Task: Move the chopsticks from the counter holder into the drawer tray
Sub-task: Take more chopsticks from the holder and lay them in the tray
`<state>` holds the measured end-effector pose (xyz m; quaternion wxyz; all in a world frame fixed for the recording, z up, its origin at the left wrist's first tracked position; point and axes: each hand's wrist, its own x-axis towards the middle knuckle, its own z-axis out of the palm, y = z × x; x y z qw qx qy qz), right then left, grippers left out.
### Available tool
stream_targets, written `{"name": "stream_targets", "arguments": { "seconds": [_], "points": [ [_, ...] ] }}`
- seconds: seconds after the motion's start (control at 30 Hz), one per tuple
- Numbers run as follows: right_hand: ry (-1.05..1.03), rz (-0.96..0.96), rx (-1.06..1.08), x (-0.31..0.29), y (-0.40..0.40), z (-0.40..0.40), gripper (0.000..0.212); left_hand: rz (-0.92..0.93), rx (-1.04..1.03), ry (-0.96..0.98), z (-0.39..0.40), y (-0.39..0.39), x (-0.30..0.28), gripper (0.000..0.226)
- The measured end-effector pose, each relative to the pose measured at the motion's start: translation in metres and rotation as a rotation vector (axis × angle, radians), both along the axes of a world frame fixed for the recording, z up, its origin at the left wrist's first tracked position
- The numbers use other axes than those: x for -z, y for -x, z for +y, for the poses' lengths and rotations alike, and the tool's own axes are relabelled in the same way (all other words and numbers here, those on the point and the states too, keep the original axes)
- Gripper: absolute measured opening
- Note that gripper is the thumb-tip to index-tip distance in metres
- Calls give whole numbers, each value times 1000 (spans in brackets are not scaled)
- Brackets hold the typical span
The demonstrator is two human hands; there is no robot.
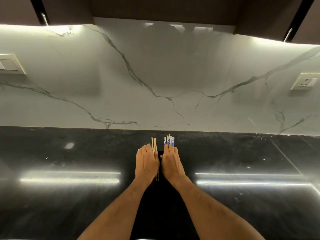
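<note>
Head view: left hand (146, 163) grips three bare chopsticks (154, 144); right hand (171, 163) clutches wrapped ones (169, 141) (count unclear).

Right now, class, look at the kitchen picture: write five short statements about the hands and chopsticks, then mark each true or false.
1. The left hand holds plain wooden chopsticks. True.
2. The right hand holds a spoon. False: blue-and-white wrapped chopsticks stick out beyond its fingers.
3. The counter is white. False: it is dark and glossy.
4. A wall socket sits on the marble backsplash. True.
5. An open drawer shows. False: none is visible.
</note>
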<state>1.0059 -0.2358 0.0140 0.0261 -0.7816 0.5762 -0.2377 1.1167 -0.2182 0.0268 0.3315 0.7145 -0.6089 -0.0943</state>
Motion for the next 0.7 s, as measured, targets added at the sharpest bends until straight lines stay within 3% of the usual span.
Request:
{"name": "stream_targets", "arguments": {
  "seconds": [0.2,0.6,0.7],
  "points": [
    [27,-147,70,0,-6,-3,40,80,11,-53,-22,2,7,15],
    [-36,-409,201,-12,-20,-4,50,234,82,-92,-32,-4,16,16],
    [-84,-464,236,-14,-22,-7,40,267,95,-92,-34,-5,16,18]
  ]
}}
